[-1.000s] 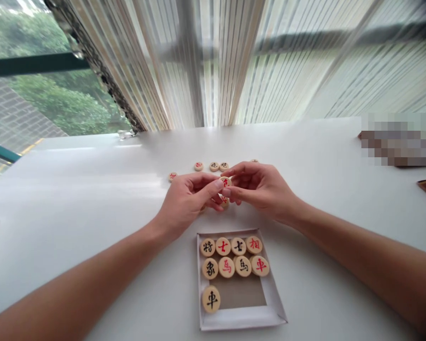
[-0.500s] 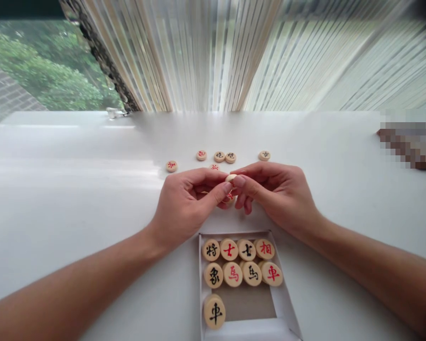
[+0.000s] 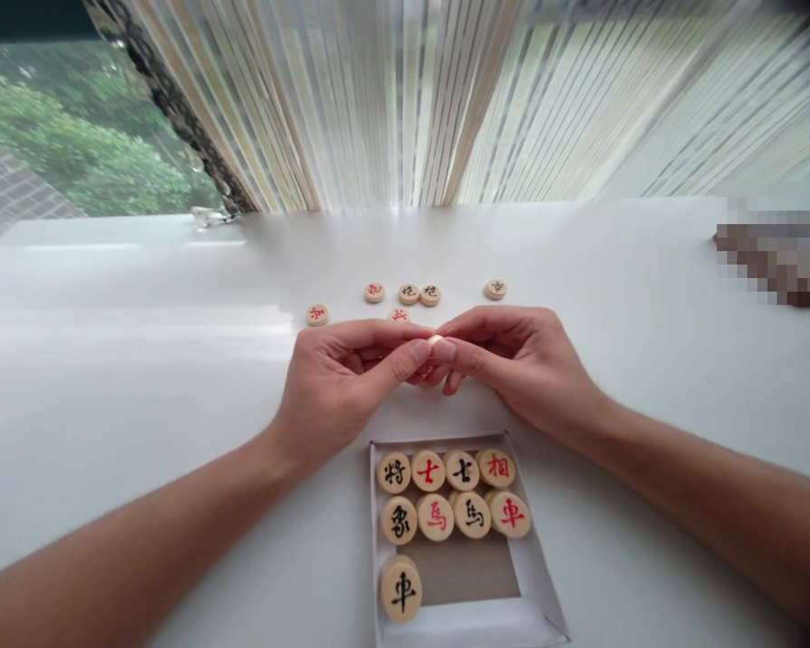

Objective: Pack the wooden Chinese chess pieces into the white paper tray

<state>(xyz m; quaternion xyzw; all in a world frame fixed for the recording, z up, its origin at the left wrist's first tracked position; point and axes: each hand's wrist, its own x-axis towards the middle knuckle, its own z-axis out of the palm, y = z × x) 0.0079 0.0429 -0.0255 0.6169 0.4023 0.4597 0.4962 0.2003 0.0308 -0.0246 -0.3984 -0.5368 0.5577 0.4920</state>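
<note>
Between the fingertips of both hands sits a pale wooden Chinese chess piece (image 3: pixel 435 341), mostly covered by my thumbs. My left hand (image 3: pixel 355 373) pinches it from the left and my right hand (image 3: pixel 513 360) from the right. Nearer to me lies an open white cardboard box (image 3: pixel 479 621) holding two rows of stacked round pieces, with red and black characters facing up. A stack topped by a black-marked piece (image 3: pixel 401 589) stands alone in its front left corner. The brown floor of the box (image 3: pixel 465 571) shows beside that stack.
Beyond my hands, loose pieces lie on the white table (image 3: pixel 141 378): a red one (image 3: pixel 317 314) at left, another red one (image 3: pixel 373 292), two black ones touching (image 3: pixel 419 294), and a black one (image 3: pixel 495 289) at right. A pixelated brown object (image 3: pixel 783 256) rests far right; blinds (image 3: pixel 391 99) hang behind.
The view has shifted slightly, so everything sits a little further left. My fingers have closed in on the piece, which shows less; the red-marked piece glimpsed beneath my hands is now hidden.
</note>
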